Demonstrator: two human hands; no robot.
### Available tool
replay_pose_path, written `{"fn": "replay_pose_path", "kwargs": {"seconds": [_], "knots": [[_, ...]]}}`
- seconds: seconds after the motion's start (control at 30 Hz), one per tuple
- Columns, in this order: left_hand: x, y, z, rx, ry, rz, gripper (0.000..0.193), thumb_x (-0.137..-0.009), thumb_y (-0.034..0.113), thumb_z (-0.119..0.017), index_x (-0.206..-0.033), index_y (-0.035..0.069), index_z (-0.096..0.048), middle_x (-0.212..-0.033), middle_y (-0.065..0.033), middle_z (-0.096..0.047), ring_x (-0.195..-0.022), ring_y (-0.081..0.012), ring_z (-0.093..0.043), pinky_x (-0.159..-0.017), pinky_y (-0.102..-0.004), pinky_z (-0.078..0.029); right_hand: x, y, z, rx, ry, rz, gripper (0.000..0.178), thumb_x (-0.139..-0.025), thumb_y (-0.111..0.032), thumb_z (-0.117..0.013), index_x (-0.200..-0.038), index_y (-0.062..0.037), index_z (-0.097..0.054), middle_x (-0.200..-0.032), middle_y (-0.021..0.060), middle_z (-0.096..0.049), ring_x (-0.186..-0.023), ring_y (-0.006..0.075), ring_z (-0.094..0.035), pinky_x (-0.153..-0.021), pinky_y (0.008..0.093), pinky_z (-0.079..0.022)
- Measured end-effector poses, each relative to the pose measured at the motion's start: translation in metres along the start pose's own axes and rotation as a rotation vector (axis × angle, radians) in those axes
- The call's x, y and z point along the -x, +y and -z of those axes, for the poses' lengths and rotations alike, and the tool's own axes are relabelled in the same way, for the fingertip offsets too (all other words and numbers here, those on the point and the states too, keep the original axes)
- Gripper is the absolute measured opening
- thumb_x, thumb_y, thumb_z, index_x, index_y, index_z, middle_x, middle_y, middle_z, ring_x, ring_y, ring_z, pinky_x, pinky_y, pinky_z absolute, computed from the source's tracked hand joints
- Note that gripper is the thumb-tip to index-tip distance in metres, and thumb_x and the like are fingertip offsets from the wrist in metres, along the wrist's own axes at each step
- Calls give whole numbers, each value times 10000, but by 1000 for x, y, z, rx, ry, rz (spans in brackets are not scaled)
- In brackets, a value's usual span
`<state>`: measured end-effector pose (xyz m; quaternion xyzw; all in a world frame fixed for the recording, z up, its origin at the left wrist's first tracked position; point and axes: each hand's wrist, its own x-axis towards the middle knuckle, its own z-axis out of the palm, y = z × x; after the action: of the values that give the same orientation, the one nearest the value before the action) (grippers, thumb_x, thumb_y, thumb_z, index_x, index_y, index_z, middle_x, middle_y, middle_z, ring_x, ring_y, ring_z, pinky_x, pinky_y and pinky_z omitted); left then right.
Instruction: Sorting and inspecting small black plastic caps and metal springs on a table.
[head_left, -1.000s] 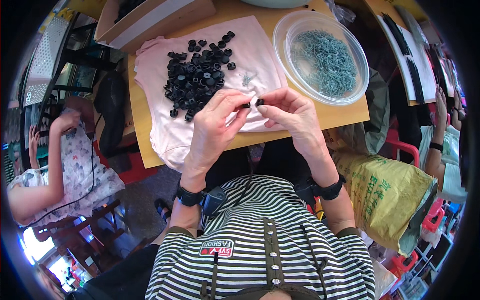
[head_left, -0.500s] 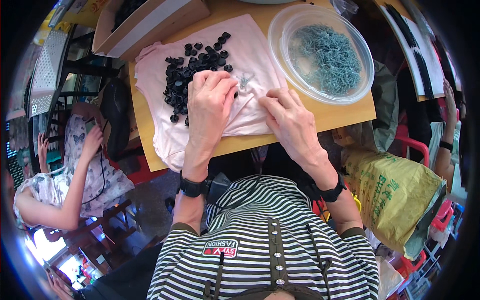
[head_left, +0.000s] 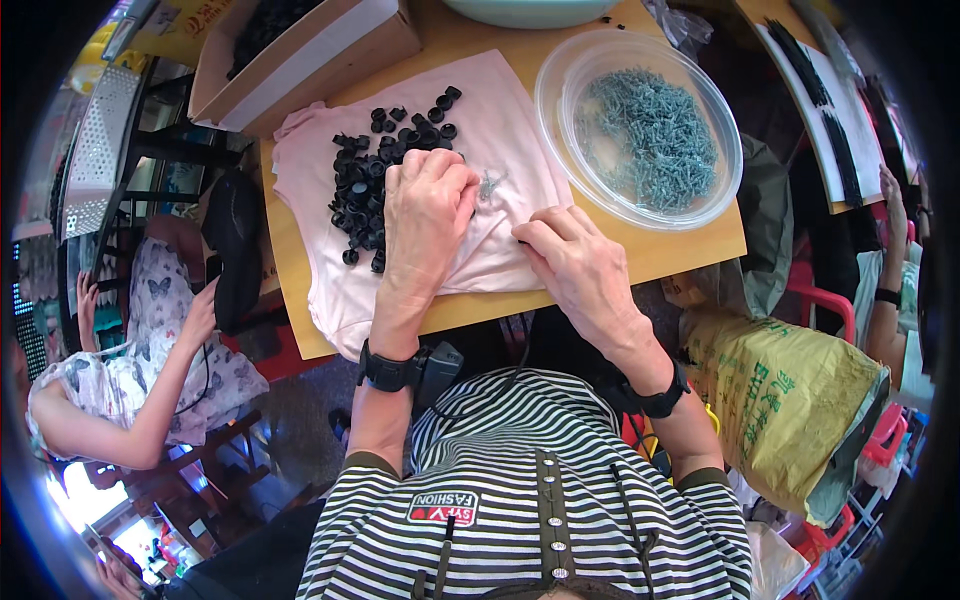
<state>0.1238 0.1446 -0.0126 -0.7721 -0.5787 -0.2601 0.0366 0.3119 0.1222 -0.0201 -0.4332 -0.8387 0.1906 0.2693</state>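
A heap of small black plastic caps (head_left: 360,195) lies on a pale pink cloth (head_left: 500,110). My left hand (head_left: 428,215) is closed at the heap's right side, fingers curled down. What its fingertips hold, if anything, is hidden. A few small grey screws (head_left: 488,185) lie on the cloth just right of that hand. Over the cloth's right front edge, my right hand (head_left: 580,260) is closed in a pinch. A speck of a small black part (head_left: 522,241) shows at its fingertips, mostly covered.
A round clear plastic tub (head_left: 560,130) of grey screws stands right of the cloth on the wooden table (head_left: 690,240). An open cardboard box (head_left: 300,75) is at the back left, a pale green basin (head_left: 530,10) behind. People sit left and right; a yellow sack (head_left: 780,390) stands at right.
The table and the things on it sit slightly lower in view. My left fingers have curled further down beside the caps. A dark speck now shows at my right fingertips.
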Motion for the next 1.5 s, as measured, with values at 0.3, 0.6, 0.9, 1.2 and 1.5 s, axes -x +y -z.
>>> {"fn": "replay_pose_path", "kwargs": {"seconds": [0.3, 0.6, 0.9, 1.2, 1.5], "knots": [[-2, -1, -1, -8, -40, -10, 69, -732, 100, -685, -788, 80, -652, -894, -7, -622, -874, -199, -554, -762, -331, -401, -2, -3, -1, 50, 20, 61, 178, -757, -60, -575, -934, -74, -592, -904, 55, -571, -884, 227, -582, -704, 325, -507], [3, 15, 27, 641, 38, 332, 104, -805, 14, -663, -903, 47, -677, -887, -26, -632, -818, -113, -595, -724, -244, -445, -2, -7, 13, -578, 16, -275, 203, -811, -66, -669, -1007, -27, -635, -872, 48, -625, -764, 133, -618, -692, 245, -503], [25, 45, 46, 1357, 113, 481, 186, -839, -11, -654, -1025, -26, -654, -942, -47, -634, -844, -88, -594, -778, -216, -470, -2, -7, 26, -1674, -90, -597, 275, -863, -82, -663, -1112, 29, -623, -959, 85, -667, -818, 112, -625, -695, 222, -514], [40, 47, 45, 1425, 165, 444, 172, -778, -62, -701, -942, -28, -668, -935, -108, -652, -872, -149, -625, -791, -259, -514, 1, -11, 18, -1852, -179, -599, 238, -885, -99, -638, -1093, 15, -628, -963, 98, -666, -825, 115, -625, -676, 226, -520], [46, 46, 45, 1221, 200, 452, 155, -762, -52, -716, -909, -12, -686, -917, -80, -660, -841, -133, -618, -744, -249, -516, 2, -17, 16, -1811, -206, -603, 218, -888, -116, -639, -1072, 1, -635, -934, 77, -659, -805, 100, -611, -667, 227, -517]]}}
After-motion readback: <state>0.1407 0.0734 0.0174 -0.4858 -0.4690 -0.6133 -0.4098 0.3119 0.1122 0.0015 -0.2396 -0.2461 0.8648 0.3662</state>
